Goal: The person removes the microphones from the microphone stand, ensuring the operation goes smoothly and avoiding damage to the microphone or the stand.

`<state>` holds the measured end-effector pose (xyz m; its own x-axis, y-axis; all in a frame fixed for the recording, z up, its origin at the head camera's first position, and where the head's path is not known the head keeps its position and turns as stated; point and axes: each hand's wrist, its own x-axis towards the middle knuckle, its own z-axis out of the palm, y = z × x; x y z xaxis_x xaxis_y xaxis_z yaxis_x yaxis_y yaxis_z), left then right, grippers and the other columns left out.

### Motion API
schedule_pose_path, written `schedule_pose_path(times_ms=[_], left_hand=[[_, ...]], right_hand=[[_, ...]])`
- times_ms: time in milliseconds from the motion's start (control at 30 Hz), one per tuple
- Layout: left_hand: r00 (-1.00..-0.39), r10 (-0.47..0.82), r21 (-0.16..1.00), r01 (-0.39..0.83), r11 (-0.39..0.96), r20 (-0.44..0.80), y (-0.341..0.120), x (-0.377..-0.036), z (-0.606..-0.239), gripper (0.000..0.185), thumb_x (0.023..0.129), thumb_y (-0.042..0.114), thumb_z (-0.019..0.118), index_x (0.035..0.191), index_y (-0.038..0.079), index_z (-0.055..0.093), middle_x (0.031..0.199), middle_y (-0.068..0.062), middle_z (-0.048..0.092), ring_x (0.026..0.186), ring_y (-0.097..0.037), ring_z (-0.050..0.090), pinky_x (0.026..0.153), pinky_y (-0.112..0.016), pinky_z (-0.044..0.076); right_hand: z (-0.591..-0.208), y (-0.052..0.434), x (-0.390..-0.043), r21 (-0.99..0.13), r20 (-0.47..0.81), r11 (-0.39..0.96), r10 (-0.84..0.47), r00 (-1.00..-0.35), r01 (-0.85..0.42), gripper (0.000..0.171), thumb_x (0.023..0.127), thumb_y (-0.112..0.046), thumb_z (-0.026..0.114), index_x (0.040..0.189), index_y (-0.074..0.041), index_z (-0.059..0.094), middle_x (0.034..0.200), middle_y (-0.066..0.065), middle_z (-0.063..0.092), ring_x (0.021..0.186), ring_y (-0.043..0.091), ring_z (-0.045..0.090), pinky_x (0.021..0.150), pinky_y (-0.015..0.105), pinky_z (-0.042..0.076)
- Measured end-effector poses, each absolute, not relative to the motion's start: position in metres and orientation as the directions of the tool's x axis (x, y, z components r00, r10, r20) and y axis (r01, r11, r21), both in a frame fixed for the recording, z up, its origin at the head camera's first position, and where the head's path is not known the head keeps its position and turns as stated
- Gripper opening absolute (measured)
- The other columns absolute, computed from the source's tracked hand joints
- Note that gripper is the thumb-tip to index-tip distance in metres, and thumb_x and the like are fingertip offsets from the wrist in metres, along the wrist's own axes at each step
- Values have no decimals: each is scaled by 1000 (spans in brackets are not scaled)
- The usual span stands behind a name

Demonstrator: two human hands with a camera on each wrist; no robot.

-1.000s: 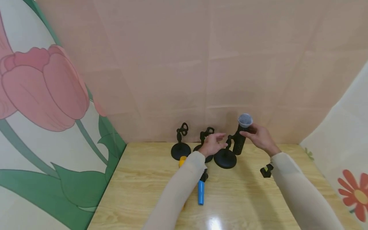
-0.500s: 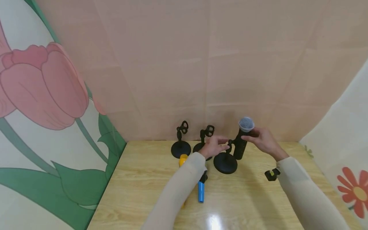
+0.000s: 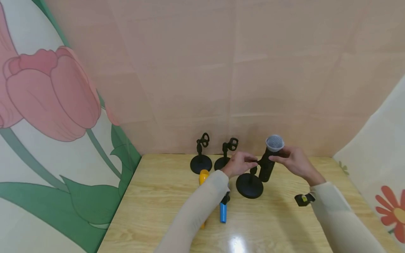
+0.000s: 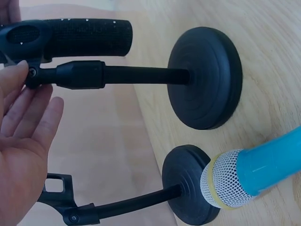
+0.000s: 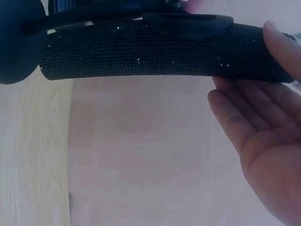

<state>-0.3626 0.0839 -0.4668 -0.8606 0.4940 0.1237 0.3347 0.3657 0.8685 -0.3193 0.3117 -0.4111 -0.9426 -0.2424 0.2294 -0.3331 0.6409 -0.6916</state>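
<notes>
A person holds a glitter-studded black microphone (image 3: 266,171) and a black stand (image 3: 249,186) at a wood-grain worktop (image 3: 152,211); the microphone tilts, grille uppermost, just right of the stand's post, its barrel lying in the stand's clip (image 4: 43,35); the right hand (image 3: 295,162) pinches the barrel below the grille, thumb opposite nearly closed fingers, while the left hand (image 3: 239,164) pinches the joint under the clip; a middle stand (image 3: 222,162) and a far-left stand (image 3: 200,164) stand left of the black stand, a blue microphone (image 3: 223,212) lying nearer the wearer; the microphone looks stiff and fairly light, its studs likely lending grip, its mesh likelier to dent; the barrel and that joint seem the soundest holds; no brand, label or writing can be read on either.
</notes>
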Motion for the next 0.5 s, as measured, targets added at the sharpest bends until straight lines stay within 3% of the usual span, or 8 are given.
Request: schedule_pose_path(times_ms=[333, 400, 500], left_hand=[[-852, 502, 871, 353, 341, 148, 84, -359, -469, 11, 90, 11, 75, 100, 9, 80, 94, 4, 76, 79, 2, 64, 72, -14, 52], [-847, 507, 868, 364, 337, 158, 83, -359, -469, 12, 90, 11, 75, 100, 9, 80, 94, 3, 76, 79, 3, 64, 72, -14, 52], [-842, 514, 870, 370, 326, 165, 81, -359, -470, 12, 90, 11, 75, 101, 8, 80, 95, 3, 76, 79, 3, 64, 71, -14, 52]], right_hand=[[-412, 310, -310, -697, 217, 642, -236, -947, -320, 41, 94, -23, 73, 120, 7, 66, 113, 25, 69, 104, 40, 67, 83, 47, 55], [-413, 310, -309, -694, 214, 645, -238, -947, -319, 42, 93, -24, 73, 122, 7, 66, 114, 24, 69, 105, 40, 67, 83, 44, 56], [-414, 309, -309, -693, 219, 643, -241, -945, -325, 43, 93, -22, 74, 123, 6, 65, 115, 23, 69, 105, 38, 67, 80, 31, 55]])
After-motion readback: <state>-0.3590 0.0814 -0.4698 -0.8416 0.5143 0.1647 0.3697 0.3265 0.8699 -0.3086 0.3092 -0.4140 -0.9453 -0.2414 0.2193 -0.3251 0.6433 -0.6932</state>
